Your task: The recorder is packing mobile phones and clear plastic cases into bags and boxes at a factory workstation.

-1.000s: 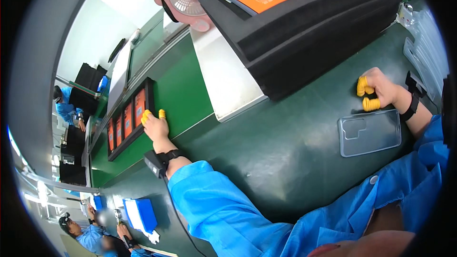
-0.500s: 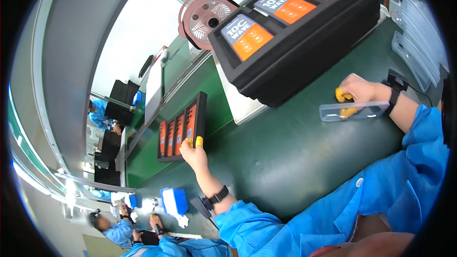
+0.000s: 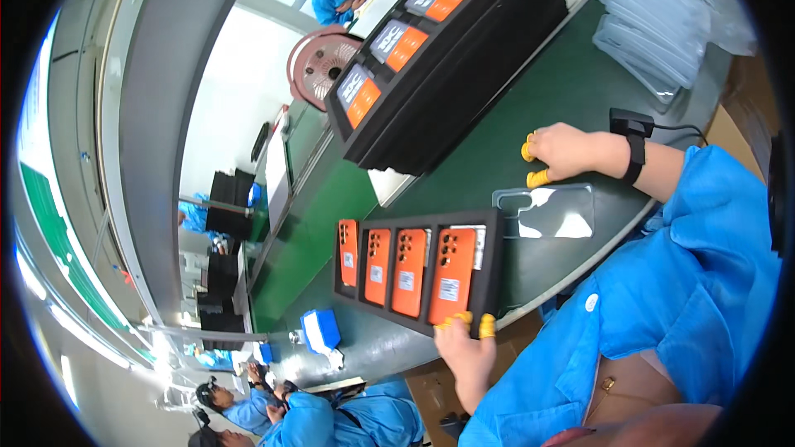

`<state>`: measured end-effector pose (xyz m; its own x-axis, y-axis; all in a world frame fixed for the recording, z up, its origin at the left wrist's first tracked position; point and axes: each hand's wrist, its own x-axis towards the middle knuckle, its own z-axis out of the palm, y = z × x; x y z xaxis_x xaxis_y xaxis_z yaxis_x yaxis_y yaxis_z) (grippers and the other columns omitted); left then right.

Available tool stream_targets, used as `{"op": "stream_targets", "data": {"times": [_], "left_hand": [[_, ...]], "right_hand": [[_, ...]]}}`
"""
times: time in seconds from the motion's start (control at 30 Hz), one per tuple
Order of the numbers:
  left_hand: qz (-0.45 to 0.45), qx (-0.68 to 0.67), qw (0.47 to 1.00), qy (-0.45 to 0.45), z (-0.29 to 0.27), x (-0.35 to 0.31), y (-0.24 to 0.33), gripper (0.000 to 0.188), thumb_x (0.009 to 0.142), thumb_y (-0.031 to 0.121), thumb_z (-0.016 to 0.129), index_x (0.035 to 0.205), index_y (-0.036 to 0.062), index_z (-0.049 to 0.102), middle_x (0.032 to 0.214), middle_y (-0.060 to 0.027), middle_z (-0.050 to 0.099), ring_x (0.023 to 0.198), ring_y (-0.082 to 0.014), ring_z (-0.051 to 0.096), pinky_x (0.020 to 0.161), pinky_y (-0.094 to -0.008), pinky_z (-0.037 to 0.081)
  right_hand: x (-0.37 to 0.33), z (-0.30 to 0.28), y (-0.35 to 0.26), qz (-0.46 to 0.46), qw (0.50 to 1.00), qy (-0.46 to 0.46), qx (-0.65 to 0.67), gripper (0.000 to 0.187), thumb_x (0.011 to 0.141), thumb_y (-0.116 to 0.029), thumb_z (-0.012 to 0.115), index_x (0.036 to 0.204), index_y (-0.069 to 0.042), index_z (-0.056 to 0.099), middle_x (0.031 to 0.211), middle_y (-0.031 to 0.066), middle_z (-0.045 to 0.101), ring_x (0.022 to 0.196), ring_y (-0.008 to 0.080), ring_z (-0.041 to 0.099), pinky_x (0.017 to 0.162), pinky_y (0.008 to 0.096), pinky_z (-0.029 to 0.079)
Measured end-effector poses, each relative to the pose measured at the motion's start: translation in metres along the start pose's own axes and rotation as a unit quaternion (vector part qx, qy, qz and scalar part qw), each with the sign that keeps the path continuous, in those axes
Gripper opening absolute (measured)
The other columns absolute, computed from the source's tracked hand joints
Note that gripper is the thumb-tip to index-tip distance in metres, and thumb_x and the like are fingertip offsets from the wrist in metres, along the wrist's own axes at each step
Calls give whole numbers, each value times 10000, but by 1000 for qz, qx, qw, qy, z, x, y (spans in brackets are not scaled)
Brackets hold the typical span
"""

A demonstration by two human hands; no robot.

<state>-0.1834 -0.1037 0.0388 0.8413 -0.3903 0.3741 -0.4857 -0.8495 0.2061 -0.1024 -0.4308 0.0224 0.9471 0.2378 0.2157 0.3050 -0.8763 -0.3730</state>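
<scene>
At the near corner of a black foam tray (image 3: 493, 261), my left hand (image 3: 465, 356) is closed on the rim, with yellow finger cots on its fingers. Several orange phones (image 3: 451, 277) lie in the tray's slots, camera ends toward the far side, small white labels on their backs. A clear phone case (image 3: 530, 219) rests on the green table just right of the tray. My right hand (image 3: 567, 151) hovers beyond the case, apart from it. Its yellow-covered thumb and finger are spread, and nothing shows between them.
A tall stack of black foam trays (image 3: 464, 91) holds grey-and-orange items on top. Behind it is a pink fan (image 3: 310, 74). Clear plastic sleeves (image 3: 654, 21) are piled at the far right. A blue box (image 3: 320, 331) and co-workers (image 3: 348, 418) are at left.
The foam tray has come nearer and right, turned by my left hand. The clear case, earlier at my right hand's fingers, now lies apart from them. The whole view has shifted.
</scene>
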Motion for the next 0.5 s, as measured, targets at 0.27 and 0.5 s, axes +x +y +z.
{"op": "stream_targets", "data": {"times": [0.27,0.5], "left_hand": [[-35,-31,999,0,50,11,53,314,604,201,688,714,-13,487,661,-142,492,647,-323,466,579,-383,368],[-101,-86,991,32,61,62,75,320,570,183,720,684,-27,507,596,-91,506,519,-192,477,499,-311,392]], "right_hand": [[-77,4,17,39,995,22,-87,165,729,-236,553,749,-73,561,809,81,531,807,245,513,664,338,450],[-74,13,-22,83,993,77,23,359,691,-335,588,826,-4,561,844,128,539,845,275,518,690,369,451]]}}
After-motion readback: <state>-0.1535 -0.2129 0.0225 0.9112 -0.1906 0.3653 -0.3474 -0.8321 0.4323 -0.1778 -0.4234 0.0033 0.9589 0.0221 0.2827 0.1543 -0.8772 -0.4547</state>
